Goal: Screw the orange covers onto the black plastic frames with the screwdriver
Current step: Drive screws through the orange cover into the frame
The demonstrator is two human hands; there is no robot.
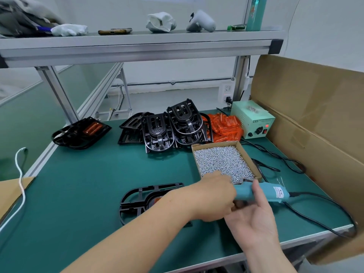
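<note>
Green mat [98,184]: screwdriver [275,194] horizontal, tip pointing left.

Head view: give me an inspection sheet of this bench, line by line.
Surface: green mat on the bench.
Job's things: black frame with an orange cover, under the left forearm; stacked frames; orange covers pile behind them; screw box, full; assembled frame back left.
Clutter: cardboard sheet at the left edge.
Hands: right hand holds the teal screwdriver; left hand covers its front end, grip hidden.
Cables: black cable from the screwdriver; white cord at left.
Surroundings: power box, red light on; cardboard box right; shelf above.
</note>
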